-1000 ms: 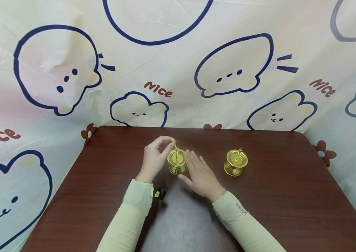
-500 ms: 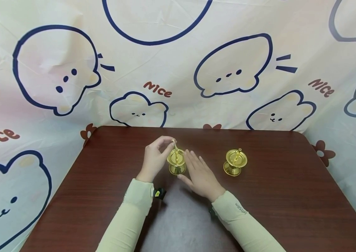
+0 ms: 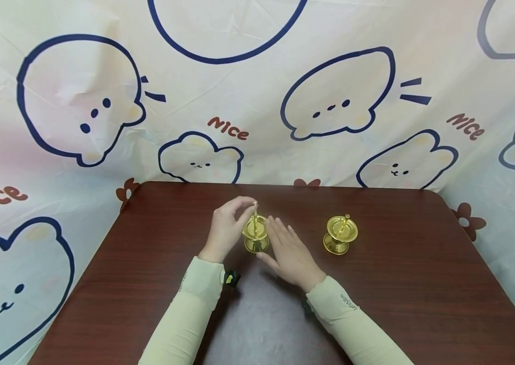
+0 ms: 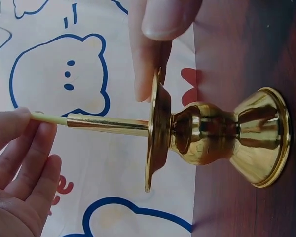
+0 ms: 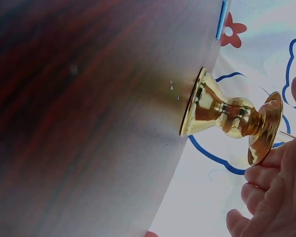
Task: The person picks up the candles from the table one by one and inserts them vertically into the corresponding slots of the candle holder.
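A brass candle holder [image 3: 256,245] with a wide dish and an upright centre tube [image 4: 108,124] stands on the table in front of the hands. My left hand [image 3: 223,228] pinches a thin pale yellow stick [image 4: 47,118] between thumb and fingertips; the stick is in line with the tube, its lower end at the tube's mouth. On the other side, my right hand [image 3: 294,256] lies with fingers straight, its fingertips at the dish rim [image 5: 266,128]; they appear to touch it. A second, similar brass candle holder [image 3: 340,230] stands apart to the right.
The dark reddish-brown table [image 3: 421,284] carries both holders. Behind and at the sides hangs a pale cloth [image 3: 257,101] printed with cartoon bears, meeting the table's back edge. A small black device [image 3: 231,278] sits at the left wrist.
My left hand has shifted slightly to the right, and the stick has gone from leaning left to standing nearly upright over the tube. The right hand and both holders stay in place.
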`<state>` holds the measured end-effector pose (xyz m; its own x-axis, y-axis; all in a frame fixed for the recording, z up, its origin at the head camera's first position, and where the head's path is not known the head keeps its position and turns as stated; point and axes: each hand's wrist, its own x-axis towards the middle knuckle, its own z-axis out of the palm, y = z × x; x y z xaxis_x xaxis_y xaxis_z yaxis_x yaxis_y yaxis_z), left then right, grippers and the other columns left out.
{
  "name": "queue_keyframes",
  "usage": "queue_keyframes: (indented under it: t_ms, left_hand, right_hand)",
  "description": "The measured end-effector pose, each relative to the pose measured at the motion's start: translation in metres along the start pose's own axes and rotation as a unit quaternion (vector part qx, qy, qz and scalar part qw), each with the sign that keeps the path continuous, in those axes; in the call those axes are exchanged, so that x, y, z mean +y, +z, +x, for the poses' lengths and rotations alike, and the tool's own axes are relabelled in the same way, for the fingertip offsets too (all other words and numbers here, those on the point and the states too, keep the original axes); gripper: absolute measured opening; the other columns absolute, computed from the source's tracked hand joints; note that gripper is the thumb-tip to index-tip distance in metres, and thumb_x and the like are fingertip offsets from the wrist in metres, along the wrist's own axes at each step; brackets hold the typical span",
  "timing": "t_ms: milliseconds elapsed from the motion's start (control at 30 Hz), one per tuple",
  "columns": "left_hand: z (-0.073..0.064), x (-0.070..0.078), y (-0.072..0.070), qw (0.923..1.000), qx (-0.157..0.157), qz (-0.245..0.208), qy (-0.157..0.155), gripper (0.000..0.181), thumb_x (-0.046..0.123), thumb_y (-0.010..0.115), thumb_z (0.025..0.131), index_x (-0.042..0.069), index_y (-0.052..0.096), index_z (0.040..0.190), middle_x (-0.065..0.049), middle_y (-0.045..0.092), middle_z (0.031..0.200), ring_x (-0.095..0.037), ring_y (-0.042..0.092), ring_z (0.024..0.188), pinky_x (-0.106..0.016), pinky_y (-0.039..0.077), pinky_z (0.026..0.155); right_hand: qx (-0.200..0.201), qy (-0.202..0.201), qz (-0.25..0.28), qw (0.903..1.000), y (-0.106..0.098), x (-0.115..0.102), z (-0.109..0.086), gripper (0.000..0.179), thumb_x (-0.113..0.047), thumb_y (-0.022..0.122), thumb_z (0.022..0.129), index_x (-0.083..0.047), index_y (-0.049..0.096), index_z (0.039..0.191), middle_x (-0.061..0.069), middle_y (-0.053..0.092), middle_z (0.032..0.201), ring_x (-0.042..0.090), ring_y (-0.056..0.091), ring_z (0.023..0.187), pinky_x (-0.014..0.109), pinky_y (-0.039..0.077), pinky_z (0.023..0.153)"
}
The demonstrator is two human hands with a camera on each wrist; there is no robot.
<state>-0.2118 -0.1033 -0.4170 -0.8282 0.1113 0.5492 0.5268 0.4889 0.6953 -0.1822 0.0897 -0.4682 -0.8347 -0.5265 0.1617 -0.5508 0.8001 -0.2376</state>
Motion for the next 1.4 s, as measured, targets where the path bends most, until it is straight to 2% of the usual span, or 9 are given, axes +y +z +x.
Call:
queue_keyframes:
  t_ms: [500, 800, 1100, 1400]
  left_hand:
    - [-0.0010, 0.0013, 0.0043, 0.9995, 0.007, 0.032, 0.000, 0.014, 0.013, 0.071, 0.097, 0.008, 0.073, 0.110, -0.006, 0.074, 0.108, -0.021, 0.069, 0.106, -0.042, 0.056, 0.092]
    - [-0.0019, 0.0002, 0.0064, 0.9994, 0.017, 0.030, -0.002, 0.013, 0.013, 0.070, 0.097, 0.008, 0.072, 0.109, -0.006, 0.074, 0.108, -0.022, 0.069, 0.106, -0.044, 0.056, 0.093]
    - [-0.0026, 0.0006, 0.0069, 0.9992, 0.020, 0.035, 0.009, 0.012, 0.011, 0.070, 0.097, 0.006, 0.072, 0.107, -0.007, 0.074, 0.104, -0.023, 0.069, 0.103, -0.042, 0.056, 0.092]
    - [-0.0025, 0.0018, 0.0064, 0.9992, 0.019, 0.036, 0.003, 0.012, 0.010, 0.070, 0.097, 0.006, 0.072, 0.107, -0.008, 0.074, 0.105, -0.023, 0.069, 0.102, -0.042, 0.055, 0.093]
  right_hand:
    - [0.004, -0.001, 0.010, 0.9999, 0.0019, 0.0009, 0.0006, 0.080, -0.053, 0.049, 0.103, -0.001, 0.024, 0.159, 0.014, 0.022, 0.166, 0.028, 0.017, 0.154, 0.047, 0.018, 0.123]
    - [-0.011, 0.010, 0.012, 0.9998, 0.0010, 0.0006, 0.0017, 0.081, -0.053, 0.048, 0.104, -0.003, 0.021, 0.160, 0.012, 0.018, 0.168, 0.026, 0.013, 0.155, 0.046, 0.015, 0.124]
    - [-0.003, 0.003, 0.010, 0.9999, 0.0009, 0.0004, 0.0007, 0.080, -0.054, 0.047, 0.104, -0.001, 0.022, 0.159, 0.014, 0.021, 0.166, 0.027, 0.016, 0.155, 0.046, 0.016, 0.123]
    - [-0.002, 0.002, 0.010, 0.9999, 0.0010, 0.0009, 0.0015, 0.080, -0.053, 0.047, 0.104, -0.002, 0.022, 0.160, 0.014, 0.021, 0.167, 0.027, 0.016, 0.155, 0.045, 0.016, 0.124]
